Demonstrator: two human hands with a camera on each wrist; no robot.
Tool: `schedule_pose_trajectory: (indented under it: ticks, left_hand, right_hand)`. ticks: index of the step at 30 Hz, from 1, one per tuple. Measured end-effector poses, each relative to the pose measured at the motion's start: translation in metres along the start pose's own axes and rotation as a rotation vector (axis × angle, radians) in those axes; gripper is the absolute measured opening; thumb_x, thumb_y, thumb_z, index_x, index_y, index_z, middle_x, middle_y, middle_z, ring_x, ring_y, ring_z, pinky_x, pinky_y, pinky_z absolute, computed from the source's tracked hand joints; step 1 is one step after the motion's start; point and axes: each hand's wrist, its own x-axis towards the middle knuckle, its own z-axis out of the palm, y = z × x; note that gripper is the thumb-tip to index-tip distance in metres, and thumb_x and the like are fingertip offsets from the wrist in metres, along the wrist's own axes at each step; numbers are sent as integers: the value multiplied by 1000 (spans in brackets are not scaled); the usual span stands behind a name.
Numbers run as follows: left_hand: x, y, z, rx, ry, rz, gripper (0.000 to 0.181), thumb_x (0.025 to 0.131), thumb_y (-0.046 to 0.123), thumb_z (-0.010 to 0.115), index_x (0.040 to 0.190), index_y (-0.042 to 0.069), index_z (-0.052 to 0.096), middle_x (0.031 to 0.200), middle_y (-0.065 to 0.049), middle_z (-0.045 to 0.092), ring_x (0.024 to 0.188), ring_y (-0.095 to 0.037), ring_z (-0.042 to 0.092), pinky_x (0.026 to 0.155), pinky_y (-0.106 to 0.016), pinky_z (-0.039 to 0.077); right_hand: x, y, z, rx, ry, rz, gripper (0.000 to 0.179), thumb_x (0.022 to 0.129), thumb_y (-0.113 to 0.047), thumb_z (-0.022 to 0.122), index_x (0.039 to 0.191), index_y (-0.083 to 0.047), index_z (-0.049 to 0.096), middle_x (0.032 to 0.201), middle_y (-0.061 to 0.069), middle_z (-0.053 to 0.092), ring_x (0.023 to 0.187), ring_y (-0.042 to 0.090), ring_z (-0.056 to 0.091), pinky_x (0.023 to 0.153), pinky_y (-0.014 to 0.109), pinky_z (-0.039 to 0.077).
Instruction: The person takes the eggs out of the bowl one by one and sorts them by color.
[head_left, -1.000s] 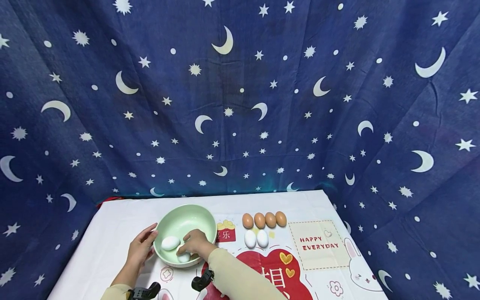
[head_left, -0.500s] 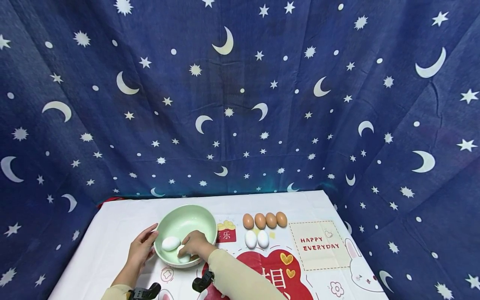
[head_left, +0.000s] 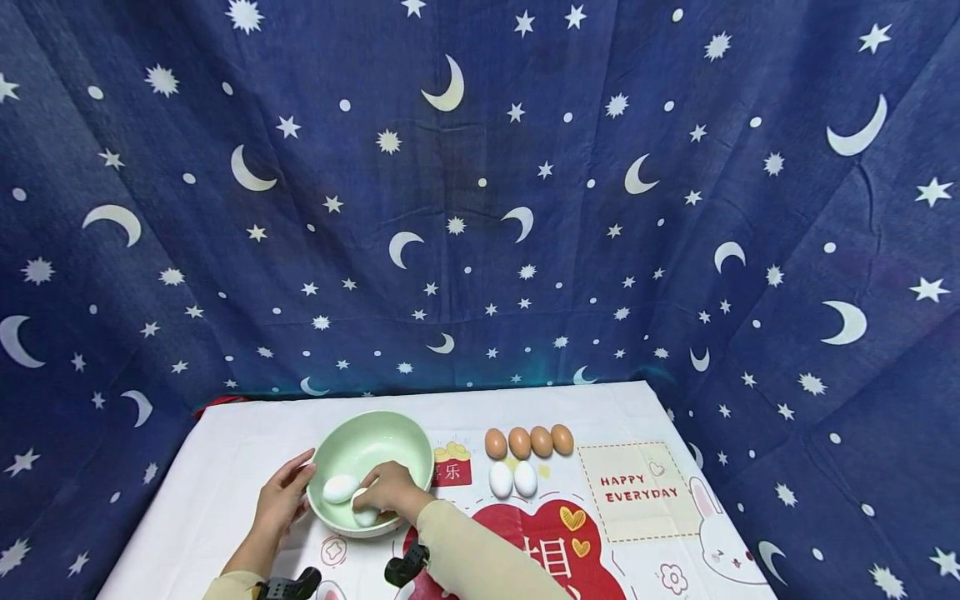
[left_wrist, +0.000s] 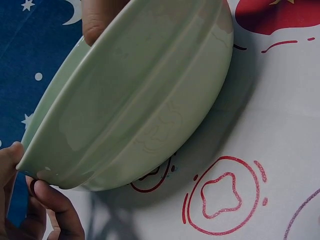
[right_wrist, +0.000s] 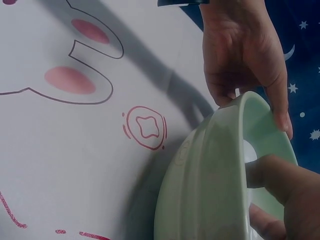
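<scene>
A pale green bowl (head_left: 367,437) stands at the left of the table in the head view, with two white eggs in it. My left hand (head_left: 277,502) holds its left rim, the thumb at the edge and curled fingers below, as the left wrist view shows. Inside the bowl, my right hand (head_left: 396,487) grips one white egg (head_left: 364,515) near the front wall. The other white egg (head_left: 339,489) lies just left of it. In the right wrist view the near wall of the bowl (right_wrist: 205,170) hides most of the held egg.
Right of the bowl, several brown eggs (head_left: 519,442) lie in a row, with two white eggs (head_left: 500,480) in front of them. A printed white cloth (head_left: 645,567) covers the table. A blue curtain (head_left: 480,250) with moons and stars hangs behind it.
The right hand and the egg it grips have shifted very slightly, with a little more of that egg showing. The bowl and the left hand stay in place.
</scene>
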Motion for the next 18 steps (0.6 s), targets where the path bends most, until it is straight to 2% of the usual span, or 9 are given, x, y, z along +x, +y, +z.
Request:
schedule_pose_trajectory:
  ticks: [3, 6, 7, 10, 13, 14, 18]
  left_hand:
    - [0, 0, -1, -3, -2, 2, 22, 98, 33, 61, 119, 39, 61, 90, 23, 56, 68, 2, 52, 59, -16, 50]
    - [-1, 1, -1, 4, -7, 2, 31, 98, 33, 61, 130, 32, 59, 91, 23, 56, 69, 2, 52, 59, -17, 50]
    - [-1, 1, -1, 0, -8, 2, 30, 99, 32, 60, 129, 33, 60, 90, 24, 56, 69, 2, 53, 59, -17, 50]
    - [-2, 2, 0, 4, -9, 0, 42, 99, 31, 60, 140, 22, 54, 91, 23, 56, 69, 2, 53, 59, -17, 50]
    - [-1, 2, 0, 13, -11, -1, 47, 99, 31, 59, 143, 19, 51, 92, 23, 56, 70, 2, 53, 59, -17, 50]
    - [-1, 3, 0, 20, -12, 0, 53, 99, 32, 59, 146, 12, 46, 93, 22, 55, 70, 1, 53, 59, -18, 51]
    - [-1, 2, 0, 15, -13, -4, 50, 99, 32, 59, 145, 15, 48, 92, 22, 56, 70, 1, 53, 59, -18, 51]
  right_hand:
    - [0, 0, 0, 0, 11, -22, 19, 68, -8, 85, 81, -7, 71, 79, 3, 56, 57, 10, 55, 49, 26, 55]
    - [0, 1, -1, 51, 6, -15, 19, 68, -7, 84, 81, -8, 70, 79, 5, 55, 54, 13, 58, 47, 28, 56]
    - [1, 1, 0, 74, 3, -6, 18, 68, -6, 83, 81, -8, 70, 79, 5, 54, 53, 14, 59, 46, 28, 56]
    - [3, 2, -1, 127, -10, 21, 19, 69, -5, 82, 82, -9, 69, 81, 7, 53, 50, 18, 60, 44, 28, 55]
    - [4, 3, -2, 160, -21, 34, 20, 69, -4, 82, 84, -9, 68, 84, 9, 53, 50, 21, 62, 45, 29, 56]
    - [4, 3, -2, 165, -24, 34, 20, 70, -5, 82, 84, -9, 68, 85, 9, 54, 50, 22, 62, 44, 29, 55]
    - [3, 3, -3, 186, -38, 23, 21, 71, -5, 82, 87, -10, 69, 80, 7, 57, 52, 26, 66, 45, 29, 56]
